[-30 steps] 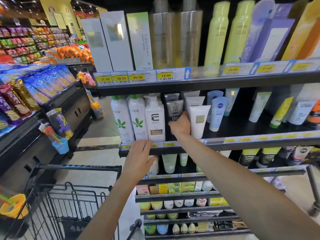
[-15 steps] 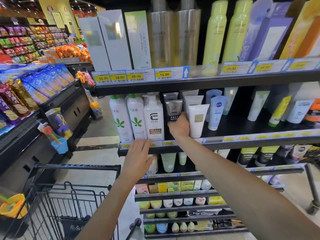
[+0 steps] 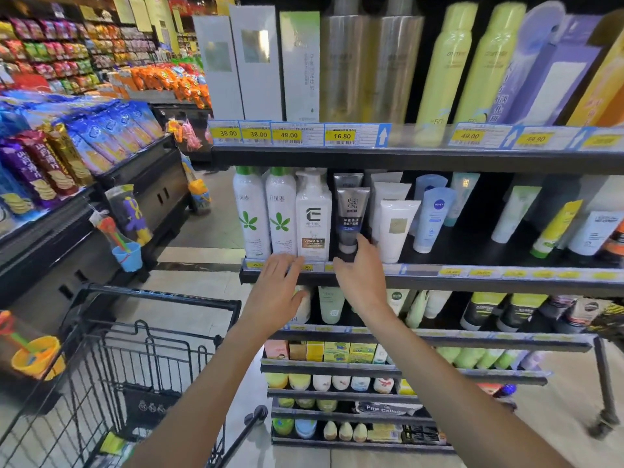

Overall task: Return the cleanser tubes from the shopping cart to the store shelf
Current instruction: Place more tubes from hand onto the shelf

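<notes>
grey, glossy cleanser tube (image 3: 351, 214) stands cap-down at the front of the black store shelf (image 3: 472, 282), between a white pump bottle (image 3: 313, 217) and a white tube (image 3: 395, 231); right hand (image 3: 361, 275) has thumb and fingers loosely curved at the tube's cap, grip uncertain; left hand (image 3: 275, 288) lies flat, fingers straight, on the shelf lip, holding nothing; wire shopping cart (image 3: 128, 376) sits lower left, just beside the shelving.

Your right hand (image 3: 359, 282) hides the cap of the grey tube (image 3: 351, 217) — the price tags (image 3: 526, 273) beside it (yellow ones) are too blurred to read.
</notes>
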A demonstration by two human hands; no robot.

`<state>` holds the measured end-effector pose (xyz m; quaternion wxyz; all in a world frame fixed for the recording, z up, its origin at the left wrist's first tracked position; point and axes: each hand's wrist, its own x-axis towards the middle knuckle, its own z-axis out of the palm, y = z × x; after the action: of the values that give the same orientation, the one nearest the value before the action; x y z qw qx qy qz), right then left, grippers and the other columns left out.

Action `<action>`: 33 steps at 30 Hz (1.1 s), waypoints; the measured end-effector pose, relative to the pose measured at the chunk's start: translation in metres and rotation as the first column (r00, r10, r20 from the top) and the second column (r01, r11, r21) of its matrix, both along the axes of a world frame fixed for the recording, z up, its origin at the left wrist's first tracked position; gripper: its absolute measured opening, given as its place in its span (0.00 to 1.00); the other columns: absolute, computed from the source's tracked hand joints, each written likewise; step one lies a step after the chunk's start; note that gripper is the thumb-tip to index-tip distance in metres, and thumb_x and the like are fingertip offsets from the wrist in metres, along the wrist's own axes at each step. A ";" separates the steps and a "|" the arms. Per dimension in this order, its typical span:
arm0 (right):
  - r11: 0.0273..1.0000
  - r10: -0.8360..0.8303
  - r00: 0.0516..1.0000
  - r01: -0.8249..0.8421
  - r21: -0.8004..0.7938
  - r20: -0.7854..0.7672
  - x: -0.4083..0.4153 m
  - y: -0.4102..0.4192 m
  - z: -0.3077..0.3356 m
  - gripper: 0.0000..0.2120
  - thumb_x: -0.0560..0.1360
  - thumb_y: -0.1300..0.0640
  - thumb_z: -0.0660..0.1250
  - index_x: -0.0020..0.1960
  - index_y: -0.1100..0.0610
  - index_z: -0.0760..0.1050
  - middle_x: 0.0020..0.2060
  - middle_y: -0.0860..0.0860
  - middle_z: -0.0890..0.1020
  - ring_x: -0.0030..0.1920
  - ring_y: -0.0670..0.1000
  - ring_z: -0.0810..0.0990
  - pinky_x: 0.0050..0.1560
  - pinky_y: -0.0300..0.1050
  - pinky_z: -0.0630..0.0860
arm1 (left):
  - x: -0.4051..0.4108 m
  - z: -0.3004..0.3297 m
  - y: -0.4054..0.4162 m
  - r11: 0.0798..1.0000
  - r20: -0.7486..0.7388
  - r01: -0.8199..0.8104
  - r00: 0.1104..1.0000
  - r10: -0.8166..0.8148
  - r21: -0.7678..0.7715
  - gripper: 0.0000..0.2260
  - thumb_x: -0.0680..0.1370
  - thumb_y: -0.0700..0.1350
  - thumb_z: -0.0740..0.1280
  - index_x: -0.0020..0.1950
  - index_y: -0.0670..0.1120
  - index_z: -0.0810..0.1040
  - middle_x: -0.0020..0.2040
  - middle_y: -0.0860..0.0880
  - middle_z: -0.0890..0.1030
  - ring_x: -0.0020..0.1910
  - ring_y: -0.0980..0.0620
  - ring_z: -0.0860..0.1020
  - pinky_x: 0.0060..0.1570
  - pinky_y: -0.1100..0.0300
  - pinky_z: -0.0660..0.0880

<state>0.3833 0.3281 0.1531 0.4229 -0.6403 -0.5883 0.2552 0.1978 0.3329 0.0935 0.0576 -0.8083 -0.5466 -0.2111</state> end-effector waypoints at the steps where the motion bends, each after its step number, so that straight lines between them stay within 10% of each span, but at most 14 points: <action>1: 1.000 0.028 0.998 -0.028 0.009 0.060 0.000 -0.012 -0.001 0.28 0.80 0.56 0.68 0.78 0.55 0.65 0.72 0.52 0.72 0.72 0.52 0.72 0.71 0.46 0.69 | 0.000 0.002 -0.007 1.000 0.017 -0.006 1.000 0.006 0.010 0.29 0.79 0.50 0.72 0.77 0.43 0.67 0.72 0.42 0.71 0.73 0.41 0.68 0.75 0.45 0.67; 11: 0.855 0.462 0.707 -0.516 -0.058 0.535 -0.056 -0.098 -0.038 0.28 0.83 0.50 0.63 0.79 0.58 0.64 0.78 0.57 0.66 0.78 0.57 0.63 0.78 0.52 0.60 | -0.067 -0.048 -0.150 0.859 -0.001 -0.469 0.878 0.479 -0.204 0.29 0.83 0.60 0.58 0.77 0.43 0.66 0.73 0.40 0.70 0.74 0.37 0.67 0.75 0.42 0.63; 23: 0.580 0.789 0.414 -0.747 -0.327 0.454 -0.158 -0.191 -0.113 0.28 0.83 0.48 0.62 0.79 0.59 0.64 0.76 0.57 0.68 0.77 0.57 0.65 0.77 0.53 0.62 | -0.150 -0.112 -0.358 0.419 -0.117 -0.718 0.567 0.815 -0.556 0.30 0.85 0.61 0.56 0.82 0.46 0.59 0.81 0.40 0.62 0.79 0.39 0.62 0.79 0.40 0.58; 33: 0.453 0.874 0.264 -0.747 -0.487 0.408 -0.276 -0.179 -0.167 0.27 0.83 0.48 0.63 0.78 0.58 0.65 0.74 0.57 0.70 0.75 0.56 0.68 0.74 0.53 0.66 | -0.242 -0.172 -0.371 0.255 -0.161 -0.714 0.459 0.874 -0.653 0.30 0.84 0.60 0.57 0.81 0.45 0.60 0.80 0.38 0.63 0.78 0.38 0.63 0.76 0.41 0.62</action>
<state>0.1075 0.1495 -0.0139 -0.0503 -0.3268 -0.9043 0.2699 -0.0438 -0.0379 -0.0783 -0.1875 -0.3510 -0.9163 -0.0449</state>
